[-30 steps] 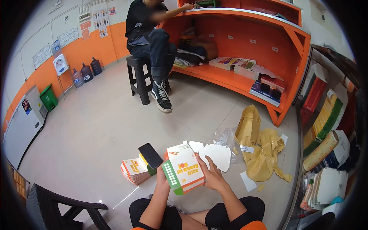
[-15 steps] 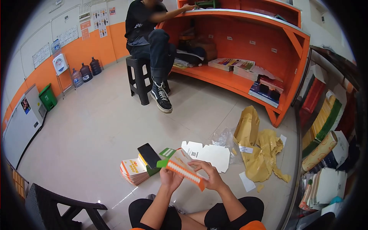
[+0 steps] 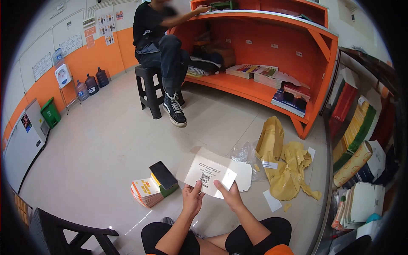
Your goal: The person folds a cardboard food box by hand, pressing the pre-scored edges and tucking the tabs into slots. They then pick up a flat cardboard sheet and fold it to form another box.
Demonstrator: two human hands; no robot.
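Observation:
A flat, creased white carton (image 3: 203, 163) printed with a QR code is held up by both hands, its printed white face towards me. My left hand (image 3: 192, 199) grips its lower edge, thumb on top near the code. At the lower right edge, my right hand (image 3: 230, 196) pinches the carton with its thumb across the front. To the left on the floor sits a stack of orange, white and green printed cartons (image 3: 145, 188), with a dark phone (image 3: 163, 175) lying on it. Another white carton (image 3: 244, 175) lies on the floor, partly hidden behind the held one.
Torn brown wrapping paper (image 3: 293, 170) and clear plastic (image 3: 243, 155) lie on the floor to the right. A person (image 3: 159, 51) sits on a black stool (image 3: 146, 91) beside an orange shelf (image 3: 238, 89). Another black stool (image 3: 63, 231) stands at lower left. Books and papers (image 3: 361, 204) fill the right side.
The carton, tilted with its orange and green printed side showing, is now turned so its white QR face is towards me. Both hands have shifted to its lower edge.

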